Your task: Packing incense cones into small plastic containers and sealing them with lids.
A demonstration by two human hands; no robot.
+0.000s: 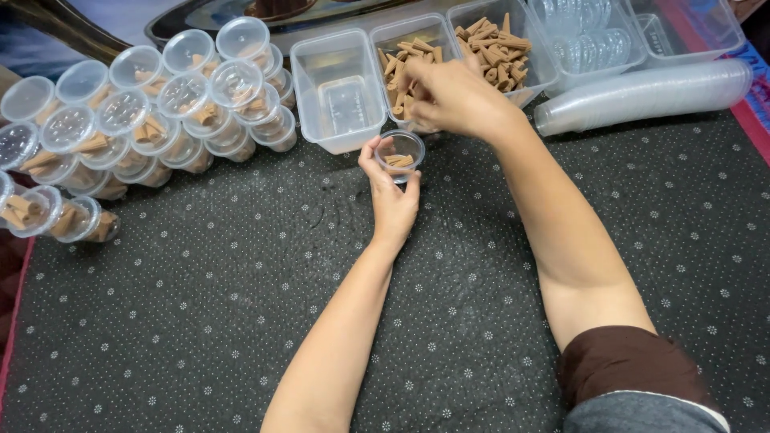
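Here, the left hand (391, 199) cupped a small clear cup (399, 151) upright beside the tubs, while the right hand (449, 96), fingers seemingly pinched together, reached into a tub of brown cones (405, 53) directly above.

Bare mat (200, 321) nearside (stacked lidded cups (136, 112) crowd left).
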